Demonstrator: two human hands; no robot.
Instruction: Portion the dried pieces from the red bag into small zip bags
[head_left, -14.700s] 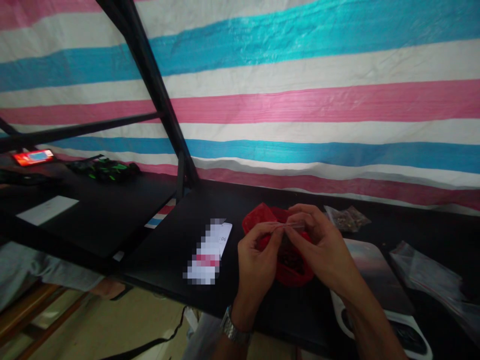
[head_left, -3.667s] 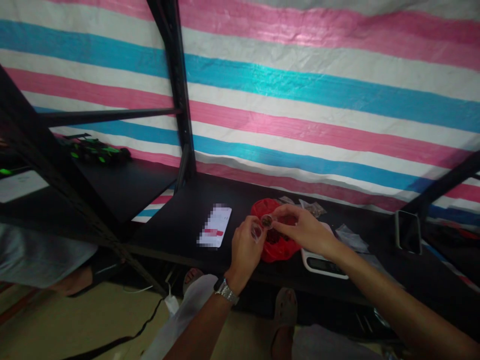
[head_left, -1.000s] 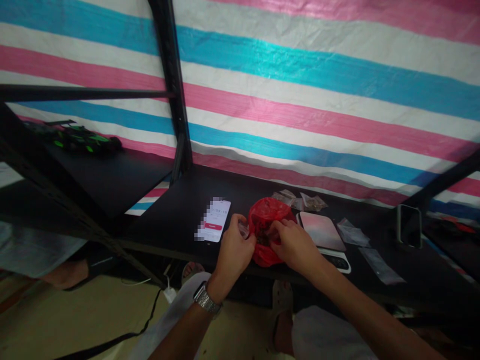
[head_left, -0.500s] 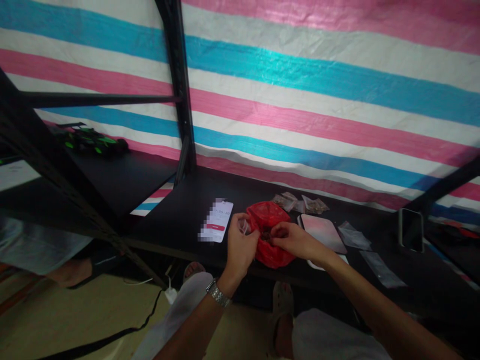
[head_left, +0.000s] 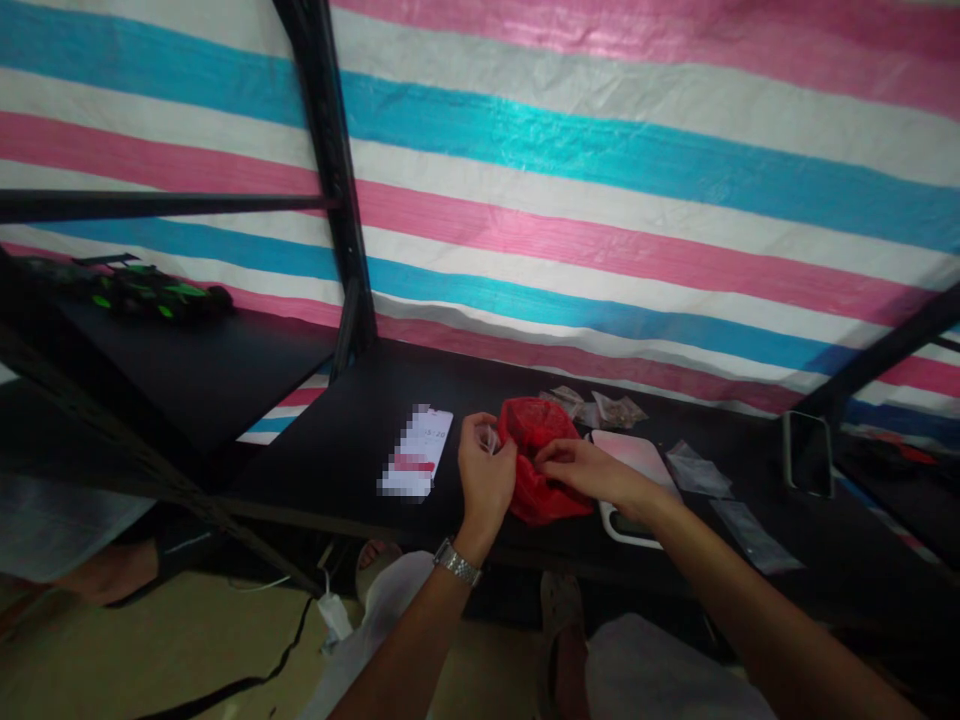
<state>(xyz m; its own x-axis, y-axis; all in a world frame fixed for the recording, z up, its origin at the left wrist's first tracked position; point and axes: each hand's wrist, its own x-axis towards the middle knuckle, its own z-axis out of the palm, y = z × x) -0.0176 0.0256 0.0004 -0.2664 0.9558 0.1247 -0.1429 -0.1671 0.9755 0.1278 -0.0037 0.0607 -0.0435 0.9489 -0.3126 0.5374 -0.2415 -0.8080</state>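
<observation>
A red plastic bag stands with its mouth open at the front of the black shelf board. My left hand is at its left rim, fingers closed on a small clear plastic bag. Whether those fingers also grip the red rim, I cannot tell. Over the red bag's mouth, my right hand has its thumb and fingers bent together in a pinch; what they hold is hidden. Just right of the red bag, partly under my right hand, lies a flat scale with a pale pinkish top and a white edge.
Small clear bags with brown contents lie behind the red bag. Flat clear bags and a dark-screened phone are at the right. A lit phone lies left. A green-black toy car sits on the neighbouring shelf, beyond a black post.
My right hand has drawn slightly up in the red bag's mouth, and the brown contents seen there before are now hidden. The camera view has shifted a little. My left hand keeps its grip.
</observation>
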